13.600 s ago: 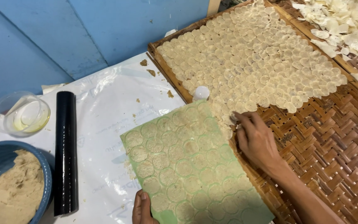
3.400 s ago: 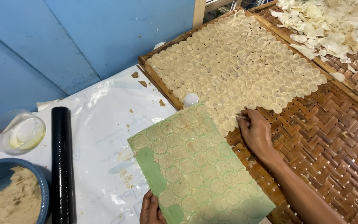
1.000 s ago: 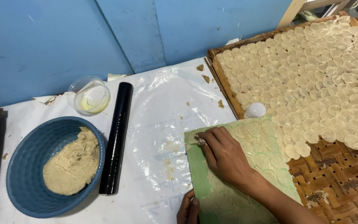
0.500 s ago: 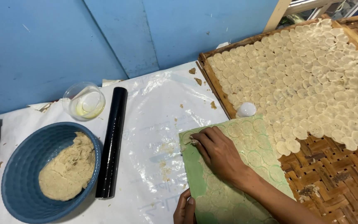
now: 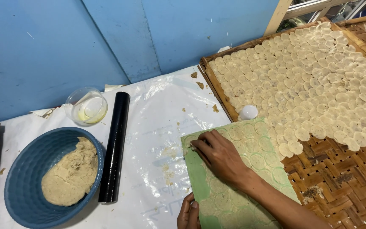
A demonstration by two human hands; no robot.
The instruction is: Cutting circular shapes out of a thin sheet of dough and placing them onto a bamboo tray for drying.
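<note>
Your left hand point(image 5: 188, 214) pinches the green sheet point(image 5: 234, 178) steady; your right hand point(image 5: 219, 154), fingers curled, picks at a dough round there.

A green sheet point(image 5: 234, 178) lies flat in the lower middle of the frame, slanting from the centre down toward the lower right. It is thin and pale green, its surface covered with rows of round, flat dough discs point(image 5: 259, 159). Its right side overlaps the woven bamboo tray point(image 5: 352, 182); its lower end runs off the bottom edge.
</note>
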